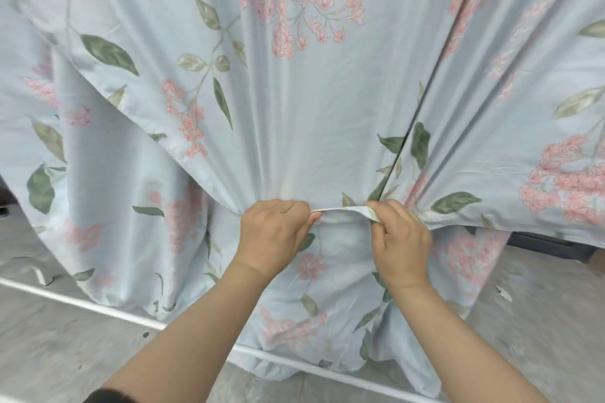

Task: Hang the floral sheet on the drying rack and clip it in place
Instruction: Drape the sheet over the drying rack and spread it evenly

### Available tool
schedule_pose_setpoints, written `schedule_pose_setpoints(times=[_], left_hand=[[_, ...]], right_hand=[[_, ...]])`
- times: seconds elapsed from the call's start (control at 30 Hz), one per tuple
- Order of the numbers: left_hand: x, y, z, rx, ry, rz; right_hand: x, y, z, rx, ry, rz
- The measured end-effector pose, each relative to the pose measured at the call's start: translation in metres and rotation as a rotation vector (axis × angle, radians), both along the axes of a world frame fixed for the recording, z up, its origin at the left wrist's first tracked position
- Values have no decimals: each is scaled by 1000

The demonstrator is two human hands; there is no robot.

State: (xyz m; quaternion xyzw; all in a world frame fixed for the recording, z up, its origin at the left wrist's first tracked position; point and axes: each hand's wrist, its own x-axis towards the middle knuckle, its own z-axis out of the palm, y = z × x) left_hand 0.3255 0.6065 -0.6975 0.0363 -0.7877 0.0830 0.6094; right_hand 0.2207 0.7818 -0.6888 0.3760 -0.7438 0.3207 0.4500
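both our hands — left (273, 232), right (401, 235) — pinch the sheet (327, 108) hem with closed fingers, pulling it taut so it hangs straight.

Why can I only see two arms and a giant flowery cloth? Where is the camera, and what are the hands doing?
The camera sits on a person's head and looks forward and down, so you see what they see: their own two arms reaching out, no face.

The big cloth is a pale blue floral sheet with pink flowers and green leaves. It hangs down in front of the person and nearly fills the picture.

The left hand and the right hand each pinch the sheet's bottom edge, with a short strip of the hem stretched between them.

The white bar low down looks like part of the drying rack. Under it is a grey floor. I can't see any clips in this picture.
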Motion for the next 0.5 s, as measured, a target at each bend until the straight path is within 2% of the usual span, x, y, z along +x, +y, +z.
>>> schedule_pose_setpoints(times=[0.5], left_hand=[[-6,-3,-73,39,-142,18]], right_hand=[[1,0,-73,67,-131,-20]])
